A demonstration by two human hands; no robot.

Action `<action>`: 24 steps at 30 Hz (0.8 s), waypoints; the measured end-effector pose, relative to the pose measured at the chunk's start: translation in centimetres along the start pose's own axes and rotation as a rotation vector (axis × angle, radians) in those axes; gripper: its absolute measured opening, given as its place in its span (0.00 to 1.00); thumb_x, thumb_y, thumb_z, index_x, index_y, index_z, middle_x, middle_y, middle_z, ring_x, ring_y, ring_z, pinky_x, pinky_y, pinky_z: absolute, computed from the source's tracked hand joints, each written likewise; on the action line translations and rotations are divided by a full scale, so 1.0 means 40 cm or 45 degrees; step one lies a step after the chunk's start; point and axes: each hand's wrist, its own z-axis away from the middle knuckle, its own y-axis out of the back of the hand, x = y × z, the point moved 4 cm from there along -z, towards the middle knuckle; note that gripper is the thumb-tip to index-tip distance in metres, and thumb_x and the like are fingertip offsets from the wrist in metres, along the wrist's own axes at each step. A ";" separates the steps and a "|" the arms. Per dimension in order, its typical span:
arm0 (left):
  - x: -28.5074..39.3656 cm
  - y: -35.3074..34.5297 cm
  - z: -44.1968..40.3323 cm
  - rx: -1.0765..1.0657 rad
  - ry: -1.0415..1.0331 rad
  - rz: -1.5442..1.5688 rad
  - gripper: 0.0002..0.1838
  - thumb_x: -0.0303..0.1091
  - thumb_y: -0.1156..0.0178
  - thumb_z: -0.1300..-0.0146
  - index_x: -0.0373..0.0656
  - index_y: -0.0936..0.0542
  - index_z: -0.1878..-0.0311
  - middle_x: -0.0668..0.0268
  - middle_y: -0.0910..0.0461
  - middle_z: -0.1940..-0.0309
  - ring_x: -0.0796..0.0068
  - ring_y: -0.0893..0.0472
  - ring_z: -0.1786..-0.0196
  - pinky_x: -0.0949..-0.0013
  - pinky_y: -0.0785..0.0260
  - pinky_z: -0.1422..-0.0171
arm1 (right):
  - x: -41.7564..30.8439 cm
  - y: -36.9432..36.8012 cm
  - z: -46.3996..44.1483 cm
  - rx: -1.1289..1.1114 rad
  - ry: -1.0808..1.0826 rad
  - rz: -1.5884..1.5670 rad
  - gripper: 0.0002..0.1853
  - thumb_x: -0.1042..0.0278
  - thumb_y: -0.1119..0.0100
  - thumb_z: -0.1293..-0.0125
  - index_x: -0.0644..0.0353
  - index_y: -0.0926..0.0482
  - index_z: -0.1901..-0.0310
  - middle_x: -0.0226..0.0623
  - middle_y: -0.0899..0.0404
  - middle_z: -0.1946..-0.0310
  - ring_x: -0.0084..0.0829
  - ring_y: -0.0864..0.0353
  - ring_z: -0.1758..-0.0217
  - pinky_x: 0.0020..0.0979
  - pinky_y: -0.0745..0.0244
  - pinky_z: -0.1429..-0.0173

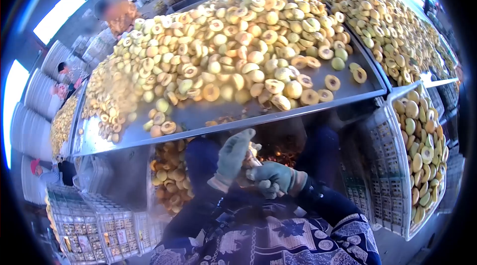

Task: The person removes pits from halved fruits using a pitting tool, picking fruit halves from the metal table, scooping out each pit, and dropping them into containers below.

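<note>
My left hand (pixel 232 158), in a grey-green glove, is raised in front of my lap with its fingers pressed together around a pale yellow-orange piece of fruit (pixel 253 151), mostly hidden by the glove. Close against it, my gloved right hand (pixel 273 178) is closed in a fist. A small light tip shows below that fist, but I cannot make out what it belongs to. Just beyond both hands is the metal table (pixel 350 88), heaped with halved yellow stone fruit (pixel 213 66), many showing brown pit hollows.
A plastic crate (pixel 397 165) of fruit halves stands on the right. Another batch of fruit (pixel 171 175) sits below the table edge, left of my legs. Stacked crates (pixel 99 225) are at lower left. A second heaped table (pixel 387 31) adjoins at right. Several people work around the tables.
</note>
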 end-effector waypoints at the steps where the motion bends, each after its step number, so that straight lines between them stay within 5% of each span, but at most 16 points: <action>1: 0.012 -0.003 0.009 -0.049 0.115 0.109 0.15 0.36 0.44 0.32 0.38 0.21 0.48 0.63 0.19 0.57 0.73 0.18 0.62 0.72 0.23 0.57 | -0.001 -0.011 0.001 -0.062 -0.029 0.048 0.11 0.66 0.49 0.33 0.66 0.27 0.56 0.28 0.30 0.83 0.14 0.38 0.90 0.17 0.41 0.88; 3: 0.015 -0.001 0.010 -0.223 0.342 0.307 0.14 0.37 0.42 0.33 0.39 0.19 0.51 0.67 0.20 0.68 0.77 0.18 0.67 0.74 0.23 0.61 | -0.006 0.000 -0.001 -0.083 -0.075 0.177 0.16 0.64 0.49 0.33 0.70 0.27 0.52 0.26 0.31 0.84 0.12 0.39 0.90 0.17 0.40 0.88; 7: 0.018 0.003 0.000 -0.025 0.032 0.142 0.14 0.35 0.43 0.32 0.38 0.22 0.47 0.72 0.25 0.74 0.80 0.20 0.68 0.71 0.23 0.52 | 0.023 0.027 -0.027 -0.481 -0.175 -0.333 0.18 0.66 0.58 0.27 0.75 0.27 0.49 0.22 0.32 0.87 0.13 0.40 0.92 0.18 0.37 0.87; 10: -0.005 0.009 -0.014 0.086 -0.301 0.360 0.12 0.29 0.45 0.31 0.38 0.24 0.47 0.63 0.20 0.53 0.81 0.22 0.68 0.72 0.26 0.47 | 0.041 0.000 -0.054 -0.699 -0.061 -0.656 0.18 0.67 0.61 0.26 0.76 0.26 0.51 0.22 0.32 0.86 0.13 0.40 0.92 0.19 0.36 0.87; 13: -0.015 0.035 -0.011 0.221 -0.260 0.365 0.12 0.27 0.45 0.32 0.39 0.25 0.47 0.60 0.24 0.43 0.80 0.21 0.62 0.70 0.26 0.45 | 0.053 -0.019 -0.083 -0.768 -0.051 -0.728 0.19 0.66 0.61 0.26 0.76 0.27 0.50 0.21 0.34 0.87 0.13 0.40 0.92 0.20 0.39 0.89; 16: 0.032 0.049 0.012 0.288 -0.484 0.272 0.11 0.27 0.44 0.32 0.41 0.25 0.47 0.60 0.24 0.44 0.76 0.20 0.55 0.70 0.24 0.50 | 0.049 -0.036 -0.090 -0.792 -0.023 -0.674 0.18 0.66 0.59 0.27 0.76 0.26 0.52 0.20 0.36 0.89 0.13 0.41 0.92 0.20 0.43 0.91; 18: 0.045 0.165 -0.020 0.554 -0.393 0.181 0.14 0.32 0.40 0.34 0.41 0.25 0.47 0.63 0.21 0.49 0.77 0.19 0.58 0.75 0.23 0.64 | 0.038 -0.055 -0.091 -0.897 0.004 -0.682 0.17 0.67 0.57 0.27 0.74 0.25 0.54 0.21 0.35 0.89 0.14 0.41 0.92 0.21 0.43 0.91; 20: 0.131 0.250 0.000 0.667 -0.442 0.111 0.19 0.40 0.43 0.31 0.38 0.24 0.44 0.65 0.18 0.58 0.76 0.19 0.61 0.79 0.25 0.60 | 0.025 -0.015 -0.099 -0.702 0.034 -0.591 0.13 0.67 0.54 0.29 0.69 0.23 0.57 0.23 0.29 0.87 0.15 0.38 0.91 0.20 0.41 0.88; 22: 0.138 0.416 -0.001 0.680 -0.431 -0.368 0.17 0.40 0.38 0.36 0.40 0.21 0.50 0.64 0.17 0.60 0.75 0.18 0.58 0.73 0.26 0.64 | 0.006 0.025 -0.111 -0.344 -0.113 -0.482 0.13 0.64 0.50 0.30 0.67 0.23 0.59 0.24 0.28 0.85 0.15 0.36 0.89 0.17 0.40 0.85; 24: 0.221 0.495 0.035 0.720 -0.266 -1.347 0.21 0.47 0.37 0.40 0.41 0.20 0.51 0.60 0.17 0.64 0.67 0.17 0.60 0.65 0.27 0.60 | 0.020 0.106 -0.146 0.006 -0.144 -0.290 0.13 0.62 0.47 0.31 0.67 0.23 0.60 0.24 0.27 0.84 0.15 0.36 0.88 0.16 0.40 0.84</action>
